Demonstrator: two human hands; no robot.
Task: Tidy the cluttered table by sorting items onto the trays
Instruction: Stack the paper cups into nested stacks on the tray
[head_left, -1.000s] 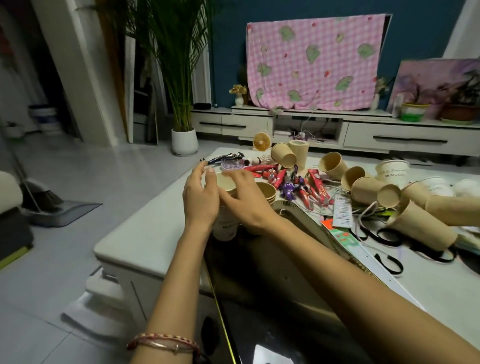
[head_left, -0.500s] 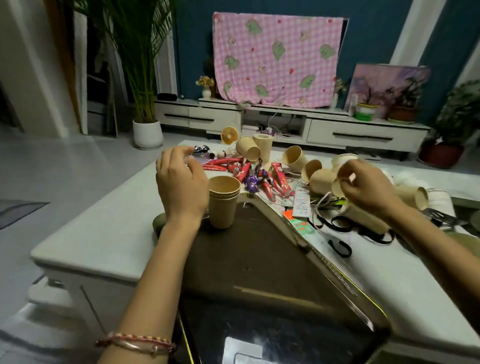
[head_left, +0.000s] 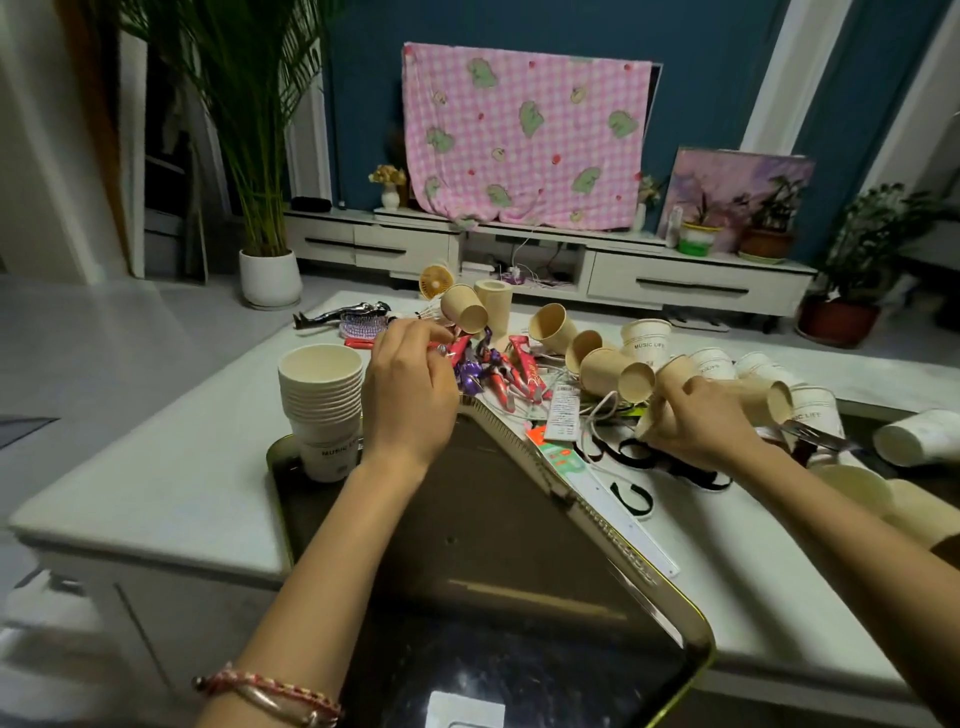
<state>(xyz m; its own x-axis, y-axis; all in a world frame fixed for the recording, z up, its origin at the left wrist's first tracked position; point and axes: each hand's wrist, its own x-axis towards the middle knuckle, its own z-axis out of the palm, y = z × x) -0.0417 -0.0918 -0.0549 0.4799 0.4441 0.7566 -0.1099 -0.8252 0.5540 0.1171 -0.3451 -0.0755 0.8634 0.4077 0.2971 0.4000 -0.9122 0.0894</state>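
A dark tray (head_left: 467, 525) with a gold rim lies on the white table (head_left: 171, 478) in front of me. On the tray's far left corner stands a stack of nested paper cups (head_left: 322, 400). My left hand (head_left: 410, 389) hovers to the right of the stack, and its fingertips pinch the end of a red packet (head_left: 460, 347) in the pile of red and purple packets (head_left: 498, 371). My right hand (head_left: 696, 421) grips a brown paper cup (head_left: 649, 418) that lies on its side among several loose brown cups (head_left: 613, 371) and white cups (head_left: 810, 410).
Black ribbon loops (head_left: 636, 501), a white cord, a label card (head_left: 563, 413) and a white strip lie right of the tray. A hairbrush (head_left: 363, 326) and small fan (head_left: 434, 280) sit at the table's far edge. Metal scissors (head_left: 815, 437) lie at right.
My left hand moved off the cup stack to the red packets. My right hand left the stack, reached right and took hold of a brown cup. The stack stands taller than in the previous frame.
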